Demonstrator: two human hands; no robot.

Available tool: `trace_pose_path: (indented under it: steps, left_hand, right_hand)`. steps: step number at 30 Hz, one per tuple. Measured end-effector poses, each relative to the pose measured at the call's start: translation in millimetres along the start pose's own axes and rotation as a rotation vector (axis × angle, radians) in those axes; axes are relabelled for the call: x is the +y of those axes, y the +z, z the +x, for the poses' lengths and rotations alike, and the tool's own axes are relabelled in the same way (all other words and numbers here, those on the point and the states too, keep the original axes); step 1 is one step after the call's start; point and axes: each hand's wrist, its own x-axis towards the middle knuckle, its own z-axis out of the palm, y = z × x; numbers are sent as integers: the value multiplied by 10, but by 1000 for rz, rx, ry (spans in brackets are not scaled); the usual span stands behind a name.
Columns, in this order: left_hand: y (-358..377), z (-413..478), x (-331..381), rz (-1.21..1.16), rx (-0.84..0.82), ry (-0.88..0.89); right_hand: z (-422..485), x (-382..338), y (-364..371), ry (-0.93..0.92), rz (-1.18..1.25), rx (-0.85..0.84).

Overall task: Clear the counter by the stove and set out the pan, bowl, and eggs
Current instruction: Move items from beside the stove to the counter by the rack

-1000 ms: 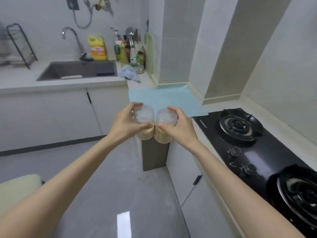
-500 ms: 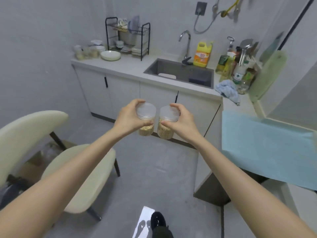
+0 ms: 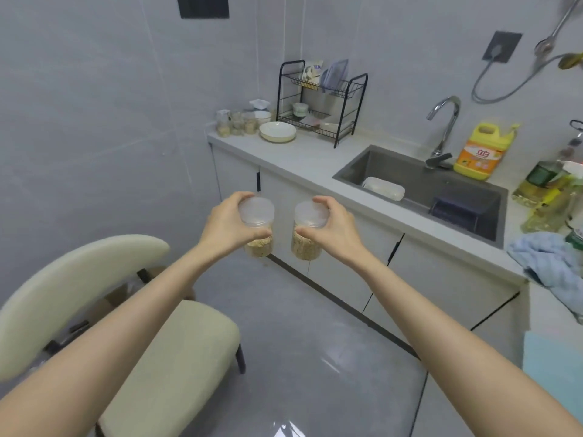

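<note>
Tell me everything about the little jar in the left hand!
The jar is small, round and see-through, like plastic, with a cloudy lid closed on top. Pale tan grainy stuff fills its lower part. It hangs roughly upright in the air, the left hand gripping its lid and upper side. It is apart from the other jar.

The left jar [image 3: 259, 247] is staying just beside the right jar [image 3: 304, 247], the chair [image 3: 164, 357] is standing down to their left, and the sink [image 3: 410, 171] is sitting behind on the right.
</note>
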Motion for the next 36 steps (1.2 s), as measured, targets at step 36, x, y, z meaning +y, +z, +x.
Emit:
trace_pose_path:
  steps: [36]
  left_hand:
    - [650, 6463, -2251, 37, 39, -192]
  right_hand:
    - [6603, 1103, 2116, 3, -42, -288]
